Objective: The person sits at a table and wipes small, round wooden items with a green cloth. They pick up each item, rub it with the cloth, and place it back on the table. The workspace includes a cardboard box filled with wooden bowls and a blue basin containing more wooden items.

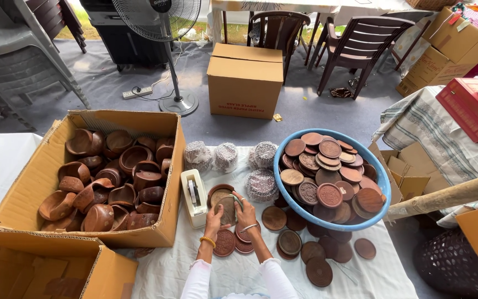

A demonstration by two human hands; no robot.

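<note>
Both hands meet over a white cloth [172, 271], holding one round brown clay lid [227, 209] upright between them. My left hand [213, 220] grips its left edge and my right hand [245, 213] its right edge. Each wrist wears a bangle. Just behind the lid sits a shallow clay bowl [219, 191]. More brown lids [289, 241] lie flat on the cloth around and to the right of my hands. A white tape dispenser [193, 197] stands just left of my left hand.
A blue basin [382, 182] heaped with round clay lids stands right. An open cardboard box [172, 182] full of clay bowls stands left. Several foil-wrapped stacks [225, 156] sit behind. Beyond are a closed carton [244, 80], a pedestal fan [177, 101], and plastic chairs [360, 47].
</note>
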